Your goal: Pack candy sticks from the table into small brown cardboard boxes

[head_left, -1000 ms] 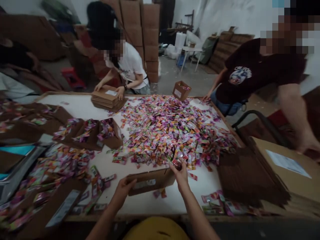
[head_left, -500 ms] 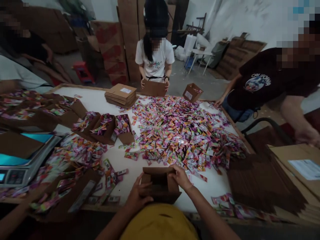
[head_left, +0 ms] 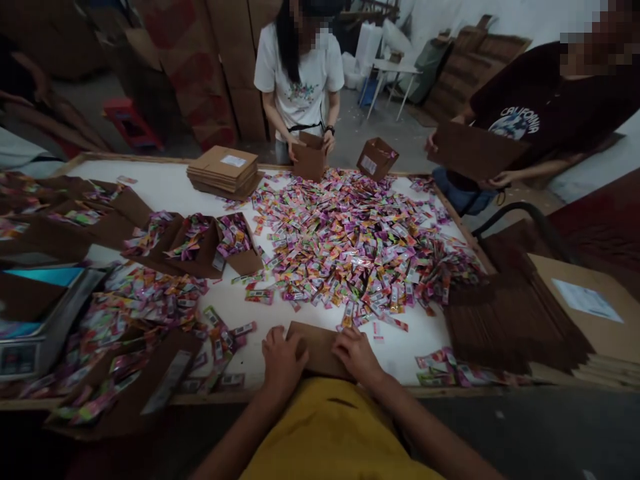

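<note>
A small brown cardboard box (head_left: 320, 347) rests at the table's near edge, right against my yellow top, with a plain cardboard face showing. My left hand (head_left: 284, 360) is closed on its left end, fingers curled over the edge. At the opposite end my right hand (head_left: 356, 355) grips the box with bent fingers. The inside of the box is hidden from this angle. Just beyond lies a large heap of small, colourful sachets (head_left: 345, 247). Left of my hands, a cardboard box filled with sachets (head_left: 125, 380) sits tilted at the edge.
Several filled boxes (head_left: 235, 240) and a scale (head_left: 30, 357) stand to the left. Flattened cartons (head_left: 505, 327) are stacked at right; another stack (head_left: 223, 170) lies at the back. A co-worker opposite (head_left: 305, 87) handles a box; one at right (head_left: 515, 127) holds a carton.
The box in my hands has turned from its open side showing to a plain face showing. The person at right has lifted a carton; the one opposite has turned their box upright.
</note>
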Demonstrator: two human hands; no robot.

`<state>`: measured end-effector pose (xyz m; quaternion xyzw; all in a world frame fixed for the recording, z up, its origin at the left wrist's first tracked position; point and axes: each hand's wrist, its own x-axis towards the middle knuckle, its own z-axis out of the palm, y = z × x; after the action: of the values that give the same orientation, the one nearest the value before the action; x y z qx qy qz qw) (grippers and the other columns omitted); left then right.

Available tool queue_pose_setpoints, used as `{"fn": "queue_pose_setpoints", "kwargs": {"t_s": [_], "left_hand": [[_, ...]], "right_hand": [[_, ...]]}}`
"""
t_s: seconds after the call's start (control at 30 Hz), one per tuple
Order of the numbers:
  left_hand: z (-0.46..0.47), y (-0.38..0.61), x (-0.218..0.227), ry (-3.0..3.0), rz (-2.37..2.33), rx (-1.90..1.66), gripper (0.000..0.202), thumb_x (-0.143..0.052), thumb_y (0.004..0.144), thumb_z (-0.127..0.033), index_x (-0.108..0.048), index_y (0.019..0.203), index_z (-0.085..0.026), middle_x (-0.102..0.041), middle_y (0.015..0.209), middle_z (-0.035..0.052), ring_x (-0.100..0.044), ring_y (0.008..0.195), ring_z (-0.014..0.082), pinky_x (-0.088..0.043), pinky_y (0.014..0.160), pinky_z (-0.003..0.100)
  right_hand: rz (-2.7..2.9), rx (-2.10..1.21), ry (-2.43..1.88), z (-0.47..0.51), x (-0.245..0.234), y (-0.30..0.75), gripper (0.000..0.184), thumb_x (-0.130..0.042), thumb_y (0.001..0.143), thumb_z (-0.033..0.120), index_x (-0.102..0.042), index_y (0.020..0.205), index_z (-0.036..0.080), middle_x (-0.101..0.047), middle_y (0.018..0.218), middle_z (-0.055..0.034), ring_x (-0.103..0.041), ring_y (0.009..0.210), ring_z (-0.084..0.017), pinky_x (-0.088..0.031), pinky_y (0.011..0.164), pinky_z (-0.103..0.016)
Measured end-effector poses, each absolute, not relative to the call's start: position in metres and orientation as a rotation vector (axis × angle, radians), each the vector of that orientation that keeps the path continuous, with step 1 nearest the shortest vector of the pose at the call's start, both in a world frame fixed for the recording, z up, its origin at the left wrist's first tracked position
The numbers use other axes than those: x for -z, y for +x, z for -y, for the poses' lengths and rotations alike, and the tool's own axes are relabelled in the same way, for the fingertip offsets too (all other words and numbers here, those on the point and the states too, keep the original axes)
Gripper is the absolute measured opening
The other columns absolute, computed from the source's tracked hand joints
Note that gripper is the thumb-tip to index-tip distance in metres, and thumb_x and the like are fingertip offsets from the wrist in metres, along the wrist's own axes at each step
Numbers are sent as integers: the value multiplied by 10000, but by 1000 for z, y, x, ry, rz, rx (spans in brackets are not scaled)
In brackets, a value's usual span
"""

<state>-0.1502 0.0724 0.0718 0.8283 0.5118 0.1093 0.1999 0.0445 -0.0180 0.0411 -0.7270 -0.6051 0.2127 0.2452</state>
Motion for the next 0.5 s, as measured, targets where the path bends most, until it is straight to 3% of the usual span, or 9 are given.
{"fn": "queue_pose_setpoints", "kwargs": {"t_s": [0.1, 0.17, 0.27, 0.33, 0.4, 0.43, 0.5], "left_hand": [[-80, -141, -71, 2567, -1340, -62, 245, -673, 770, -207, -719, 1011, -213, -414, 1459, 198, -219, 1410, 478, -64, 1036, 786], [-87, -137, -64, 2666, -1087, 115, 258, -605, 813, -156, -704, 1047, -196, -458, 1436, 216, -271, 1416, 443, -7, 1053, 780], [-98, -129, -54, 2662, -548, 267, 303, -558, 886, -282, -652, 1170, -232, -435, 1488, 173, -290, 1441, 366, -59, 1137, 688], [-104, -122, -53, 2598, -315, 354, 577, -641, 807, -535, -562, 1314, -270, -298, 1576, 165, -204, 1468, 396, -94, 1143, 676], [-113, -117, -55, 2582, -282, 459, 980, -722, 621, -699, -415, 1458, -294, -178, 1610, 201, -162, 1453, 481, -128, 1104, 720], [-119, -118, -56, 2590, -303, 499, 1088, -748, 563, -713, -353, 1497, -317, -171, 1608, 210, -197, 1431, 510, -162, 1082, 733], [-137, -132, -57, 2594, -475, 437, 1059, -745, 585, -690, -327, 1505, -372, -261, 1585, 193, -317, 1383, 501, -255, 1065, 696]], "right_hand": [[1762, -477, -2074, 19, -39, 35, 79, -629, 858, 203, -696, 817, 208, -644, 1020, -49, -499, 1030, -240, -357, 854, -394], [1860, -451, -2104, 23, -38, 30, 88, -619, 843, 183, -694, 800, 197, -626, 1053, -67, -474, 1036, -251, -330, 865, -416], [1832, -506, -2083, 23, -34, 29, 117, -600, 825, 158, -711, 819, 195, -620, 1100, -72, -462, 1069, -252, -315, 901, -434], [1649, -644, -1941, 16, -28, 36, 114, -617, 816, 186, -723, 787, 215, -645, 1074, -43, -483, 1080, -229, -318, 942, -424], [1346, -865, -1723, 7, -18, 56, 121, -648, 803, 294, -731, 751, 224, -674, 1002, -33, -534, 1047, -216, -356, 959, -408], [1141, -962, -1621, 4, -12, 72, 167, -665, 781, 373, -735, 763, 222, -682, 977, -40, -561, 1023, -220, -386, 953, -405], [677, -1034, -1523, 9, 4, 118, 358, -706, 688, 516, -730, 874, 211, -684, 976, -59, -599, 976, -235, -451, 899, -402]]}}
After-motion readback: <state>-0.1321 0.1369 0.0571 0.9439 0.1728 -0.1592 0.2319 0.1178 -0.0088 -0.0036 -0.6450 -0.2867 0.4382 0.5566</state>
